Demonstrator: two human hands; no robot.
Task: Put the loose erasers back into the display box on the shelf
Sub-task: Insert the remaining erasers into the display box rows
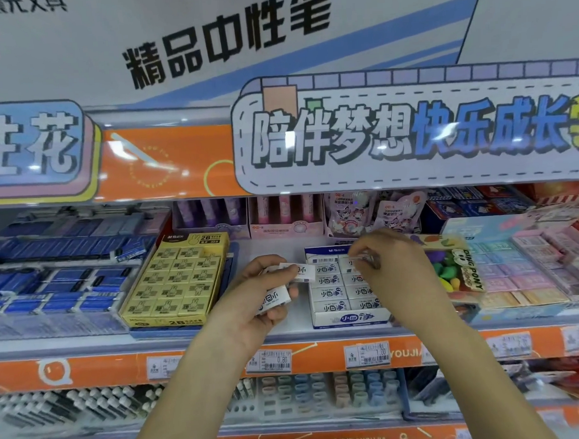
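The white and blue display box (349, 318) stands on the shelf, its rows filled with white wrapped erasers. My left hand (261, 287) hovers just left of the box and is shut on loose white erasers (276, 298), one of them (300, 272) sticking out toward the box. My right hand (388, 264) is over the box's upper right part, fingertips pinched on a small eraser (362, 257) at the top row. The right forearm hides the box's right side.
A yellow box of 2B erasers (175, 284) stands to the left, blue eraser packs (52, 289) beyond it. A colourful Ding Pony box (459, 268) and pastel erasers (529, 268) lie to the right. Orange shelf edge (320, 359) with price tags runs below.
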